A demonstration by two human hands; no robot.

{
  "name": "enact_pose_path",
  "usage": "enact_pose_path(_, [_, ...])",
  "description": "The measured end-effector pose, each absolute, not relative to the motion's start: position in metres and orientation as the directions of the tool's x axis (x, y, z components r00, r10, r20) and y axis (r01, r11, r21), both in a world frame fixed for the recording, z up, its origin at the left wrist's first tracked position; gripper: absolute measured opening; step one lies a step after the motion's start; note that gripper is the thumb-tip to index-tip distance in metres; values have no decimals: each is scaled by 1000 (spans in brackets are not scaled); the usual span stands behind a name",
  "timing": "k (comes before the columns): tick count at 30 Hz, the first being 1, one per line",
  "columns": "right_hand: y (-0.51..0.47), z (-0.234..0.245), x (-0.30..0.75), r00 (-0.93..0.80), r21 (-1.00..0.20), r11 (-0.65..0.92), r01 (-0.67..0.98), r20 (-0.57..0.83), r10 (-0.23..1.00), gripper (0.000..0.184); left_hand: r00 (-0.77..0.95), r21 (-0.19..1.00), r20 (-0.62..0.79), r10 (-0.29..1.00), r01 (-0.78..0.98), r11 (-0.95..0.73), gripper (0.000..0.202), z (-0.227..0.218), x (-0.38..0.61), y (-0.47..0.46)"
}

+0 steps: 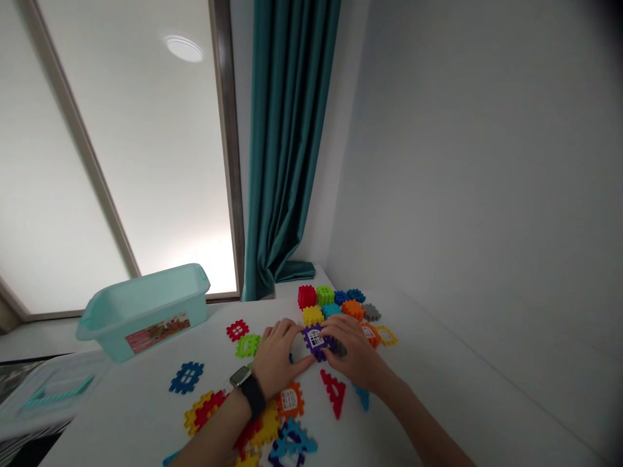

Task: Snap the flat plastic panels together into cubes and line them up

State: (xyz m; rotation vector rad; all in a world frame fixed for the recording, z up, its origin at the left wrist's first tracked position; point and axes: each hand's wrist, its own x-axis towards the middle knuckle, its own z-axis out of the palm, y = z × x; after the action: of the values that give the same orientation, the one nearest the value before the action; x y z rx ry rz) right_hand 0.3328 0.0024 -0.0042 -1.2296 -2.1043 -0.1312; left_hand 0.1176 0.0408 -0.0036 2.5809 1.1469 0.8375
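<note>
head view: purple piece, fingers of our left hand and right hand clamped on its sides; beyond, near the far edge of the surface, red cube and green cube, seemingly complete. loose, we judge: blue tile, orange tile.

purple-and-white block, teal curtain

So your white surface is pretty busy: mint tub toward the left, then a loose blue tile, red tile and lime tile. You've also got a red triangle, a messy tile pile up front and chunky blocks further back.
</note>
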Motion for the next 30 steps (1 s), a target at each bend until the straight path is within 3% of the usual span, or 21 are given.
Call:
enact_pose_path(17, [8,-20,353,-275,-257,447,857,506,817,31,575,399,327,750,635,-661,21,-30,142,67])
enact_pose_path(30, [7,-19,353,-289,-260,442,858,468,835,32,575,354,315,755,667,-656,23,-32,145,67])
